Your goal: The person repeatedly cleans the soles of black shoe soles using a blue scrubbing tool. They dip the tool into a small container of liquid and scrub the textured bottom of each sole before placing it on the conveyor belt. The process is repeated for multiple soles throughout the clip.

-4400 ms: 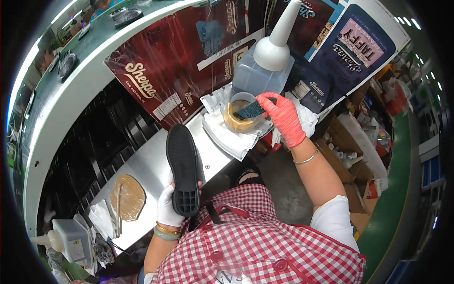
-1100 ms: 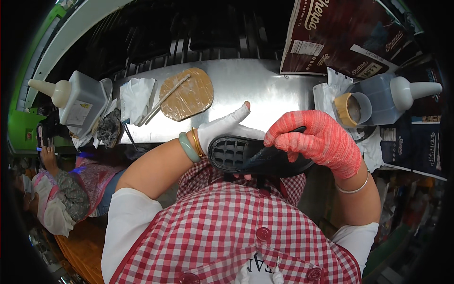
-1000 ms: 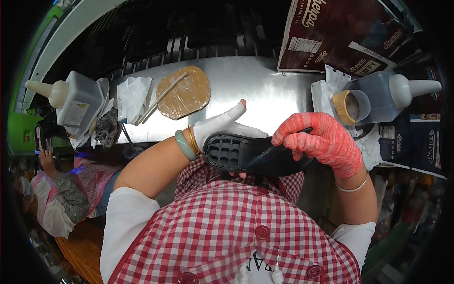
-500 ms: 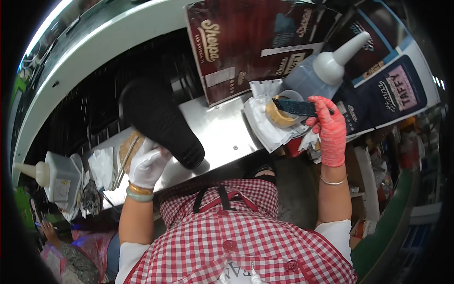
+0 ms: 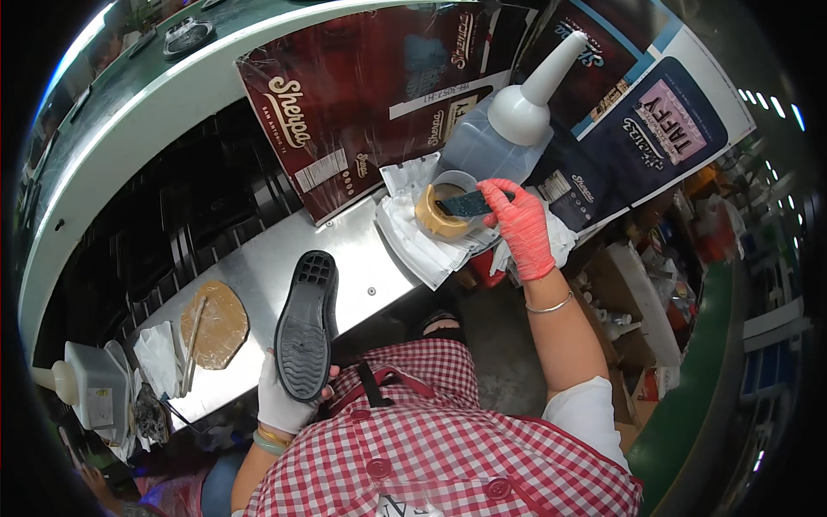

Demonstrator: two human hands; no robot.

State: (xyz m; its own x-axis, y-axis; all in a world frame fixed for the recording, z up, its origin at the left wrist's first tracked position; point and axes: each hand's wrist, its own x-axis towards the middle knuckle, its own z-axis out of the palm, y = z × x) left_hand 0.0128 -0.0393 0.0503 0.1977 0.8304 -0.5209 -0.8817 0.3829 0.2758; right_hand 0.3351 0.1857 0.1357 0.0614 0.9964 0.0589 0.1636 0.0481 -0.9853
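Observation:
My left hand (image 5: 282, 398), in a white glove, grips a black shoe sole (image 5: 306, 325) by its heel end, tread side up, over the near edge of the steel bench (image 5: 362, 258). My right hand (image 5: 520, 224), in a red glove, holds a dark brush (image 5: 465, 205) whose head rests in a small glue-crusted pot (image 5: 441, 208). The pot stands on crumpled white paper (image 5: 422, 246) at the bench's right end. Behind it stands a grey bottle with a white cone spout (image 5: 508, 116).
Dark red printed cartons (image 5: 362, 95) and a dark blue one (image 5: 655, 129) stand behind the bench. On the left lie a brown glue-stained pad (image 5: 213, 323) with a stick, white paper (image 5: 159, 358) and a second spouted container (image 5: 86, 389). Black conveyor slats (image 5: 172, 224) run beyond.
About a second ago both hands held the sole at my chest. My right hand has since gone to the brush in the pot; my left hand turned the sole tread up.

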